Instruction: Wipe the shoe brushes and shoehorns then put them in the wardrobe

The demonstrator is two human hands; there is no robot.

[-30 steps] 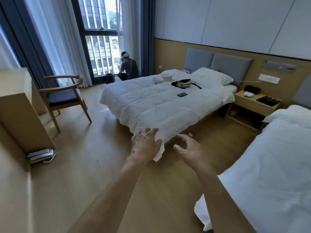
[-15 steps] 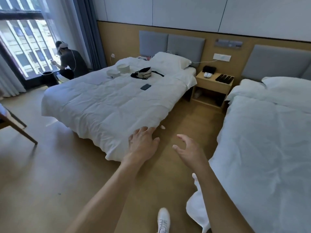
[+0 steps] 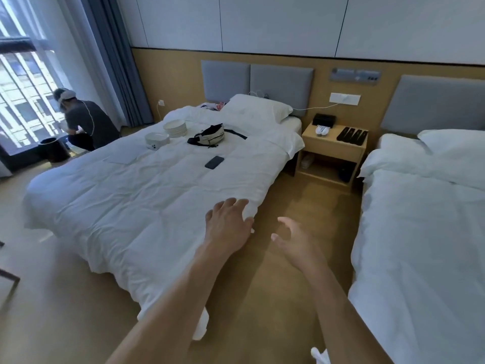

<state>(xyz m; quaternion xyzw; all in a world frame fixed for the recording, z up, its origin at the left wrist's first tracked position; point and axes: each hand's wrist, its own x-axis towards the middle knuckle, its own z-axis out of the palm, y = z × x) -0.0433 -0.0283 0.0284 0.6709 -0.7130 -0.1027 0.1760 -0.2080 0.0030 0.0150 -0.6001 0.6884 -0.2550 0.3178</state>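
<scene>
Beyond the left hand we see a bed in matt white cloth, softly creased. On it lie a glossy dark phone and a fabric pouch. Ahead of the right hand, the nightstand shows smooth pale wood, as does the floor beneath both hands. The headboard looks like padded grey cloth, matt.

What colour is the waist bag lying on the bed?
The waist bag is black and cream, seen in the head view.
</scene>
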